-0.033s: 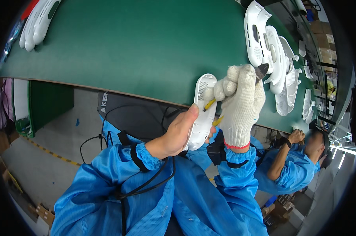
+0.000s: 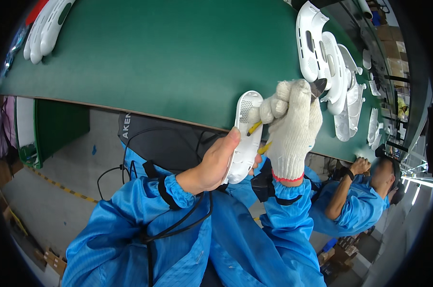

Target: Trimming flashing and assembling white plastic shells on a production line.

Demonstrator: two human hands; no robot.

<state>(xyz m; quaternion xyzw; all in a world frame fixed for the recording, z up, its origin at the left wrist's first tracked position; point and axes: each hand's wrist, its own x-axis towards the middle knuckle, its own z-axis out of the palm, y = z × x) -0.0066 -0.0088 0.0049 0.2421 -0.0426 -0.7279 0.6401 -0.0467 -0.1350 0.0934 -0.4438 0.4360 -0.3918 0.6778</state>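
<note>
My bare left hand (image 2: 215, 160) is closed around the lower part of a white plastic shell (image 2: 245, 148), long and rounded, with a perforated grille at its upper end. The shell is held tilted upright at the table's near edge, its ribbed inner side showing. My right hand (image 2: 293, 129), in a white knitted glove with a red cuff, is closed on pliers (image 2: 254, 128) with yellow handles. Their dark head sticks out past the glove at the upper right; the jaws' exact shape is unclear. The gloved fingers overlap the shell's right side in view.
Several white shells (image 2: 309, 52) lie on the green table (image 2: 168, 57) at right, with more stacked at far left (image 2: 51, 31). A co-worker in blue (image 2: 355, 196) sits at right. Black cables (image 2: 183, 222) hang over my lap, and a green bin (image 2: 63, 126) stands below the table.
</note>
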